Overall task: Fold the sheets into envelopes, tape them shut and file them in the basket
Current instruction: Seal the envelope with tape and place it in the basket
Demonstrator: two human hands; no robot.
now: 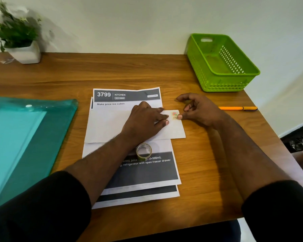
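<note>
Head view: the left hand (145, 119) lies flat on the folded envelope (112, 126) on the sheets (142, 173). The right hand (198, 109) presses a sticker (175, 115) down with its thumb. Taping looks underway; next, the green basket (222, 63).

a potted plant (16, 37), teal plastic folder (24, 137) and orange pen (238, 108) lie on the wooden table (59, 75).

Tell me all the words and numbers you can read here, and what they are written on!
"3799", "KITCHEN" and "Make juice ice cubes": top printed sheet.
"…juice …500ml)," and "…refrigerator with open freezer drawer": the same sheet's dark lower band, partly hidden by the left arm and the tape roll.
Small boxes under "KITCHEN" and at the header's right: too blurred to read.
Sticker on the folded envelope: too small to read.
Basket, pen, folder: no text.
</note>
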